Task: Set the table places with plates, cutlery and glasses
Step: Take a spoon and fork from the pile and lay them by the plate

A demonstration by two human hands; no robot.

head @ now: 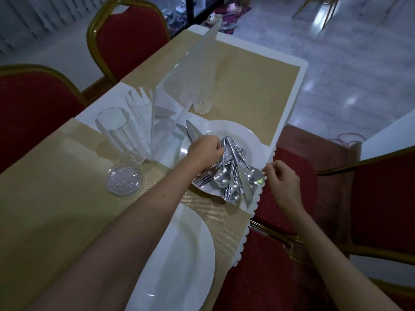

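Reaching into the middle of the frame, the left hand (205, 151) is curling its fingers around handles in the cutlery pile (233, 167) lying on the far plate (253, 140). It should be lifting just 1 piece slowly, so the others are not sliding off. The right hand (283, 178) is hovering by the table edge (258, 198), fingers loosely bent and holding nothing. The tall glasses (121, 135) are standing close on the left, so moving toward the near plate (179, 261) is looking safest.

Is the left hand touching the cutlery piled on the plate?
Touching. The head view shows the left hand with fingers curled round handles in the cutlery pile on the plate.
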